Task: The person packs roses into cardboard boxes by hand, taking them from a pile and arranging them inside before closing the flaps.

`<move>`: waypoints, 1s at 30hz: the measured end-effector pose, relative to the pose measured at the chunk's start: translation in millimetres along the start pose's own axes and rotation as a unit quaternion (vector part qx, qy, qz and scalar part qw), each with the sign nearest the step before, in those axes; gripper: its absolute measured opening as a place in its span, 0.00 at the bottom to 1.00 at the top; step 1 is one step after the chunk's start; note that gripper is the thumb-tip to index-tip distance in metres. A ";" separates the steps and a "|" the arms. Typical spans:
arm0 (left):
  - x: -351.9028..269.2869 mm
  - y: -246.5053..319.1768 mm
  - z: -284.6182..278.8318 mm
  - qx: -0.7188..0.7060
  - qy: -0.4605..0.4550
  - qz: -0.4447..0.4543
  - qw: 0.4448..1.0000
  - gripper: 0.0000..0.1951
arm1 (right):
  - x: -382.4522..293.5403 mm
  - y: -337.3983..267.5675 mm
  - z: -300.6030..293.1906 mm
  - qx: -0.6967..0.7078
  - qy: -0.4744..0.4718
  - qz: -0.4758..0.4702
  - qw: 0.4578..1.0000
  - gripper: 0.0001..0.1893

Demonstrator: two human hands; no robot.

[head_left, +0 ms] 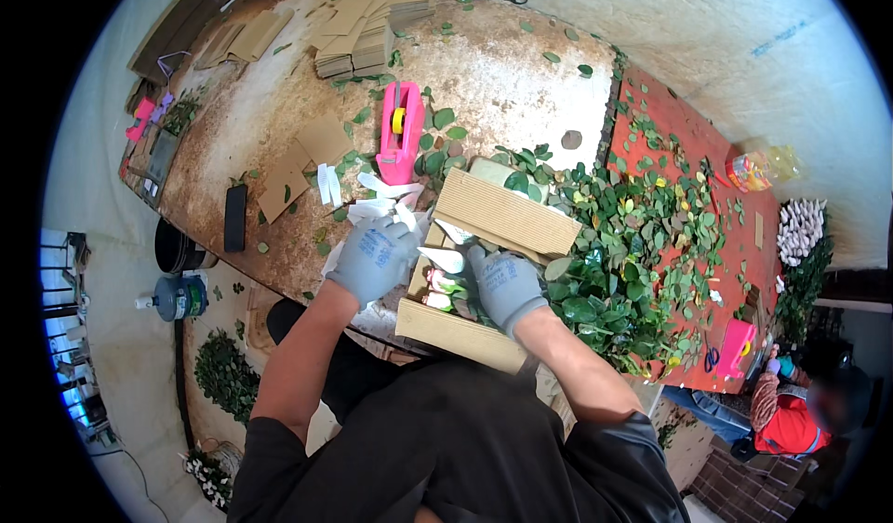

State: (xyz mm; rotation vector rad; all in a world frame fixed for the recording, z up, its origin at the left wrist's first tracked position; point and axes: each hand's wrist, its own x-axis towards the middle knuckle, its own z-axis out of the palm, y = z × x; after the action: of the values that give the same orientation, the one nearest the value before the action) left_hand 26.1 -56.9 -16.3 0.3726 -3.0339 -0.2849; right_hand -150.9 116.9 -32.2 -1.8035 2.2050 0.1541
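My left hand (pixel 377 256), in a grey glove, is on a loose pile of white paper pieces (pixel 380 209). Its fingertips are among the papers, so whether it grips one is hidden. My right hand (pixel 504 282), gloved alike, reaches between the flaps of a corrugated cardboard wrap (pixel 506 210). Green stems and leaves lie under it, and its grip cannot be made out. Beside its fingers sits a bud in a white paper cone (pixel 446 259). Pink and white rose heads (pixel 439 289) rest lower in the wrap, above its near flap (pixel 457 335).
A pink tape dispenser (pixel 400 136) stands beyond the papers. Cardboard sheets (pixel 356 42) are stacked at the back; a black phone (pixel 236 218) lies left. Rose leaves (pixel 628 265) heap across to the red tabletop (pixel 739 237). A person in red (pixel 788 422) is at right.
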 end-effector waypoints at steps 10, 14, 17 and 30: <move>-12.5 28.9 -39.1 0.043 -0.001 0.014 0.999 0.10 | -4.9 -1.4 0.0 -0.028 0.031 -0.050 0.998 0.19; -23.2 67.1 -3.2 -0.061 0.059 0.075 0.994 0.14 | -9.7 -5.5 -15.0 0.003 0.005 -0.051 0.999 0.23; -21.5 69.7 4.0 -0.098 0.022 0.037 0.994 0.16 | -7.2 6.8 -1.1 0.032 0.009 -0.064 0.997 0.23; -20.5 71.1 9.1 -0.059 0.007 0.052 0.997 0.13 | 14.4 -6.8 -0.5 -0.001 0.141 0.027 0.990 0.10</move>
State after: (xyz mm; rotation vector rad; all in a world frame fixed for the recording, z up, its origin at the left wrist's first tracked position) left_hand 28.6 17.5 -12.6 0.2057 -2.9926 -0.4499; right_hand -146.9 101.8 -35.2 -1.8659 2.4456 -0.0945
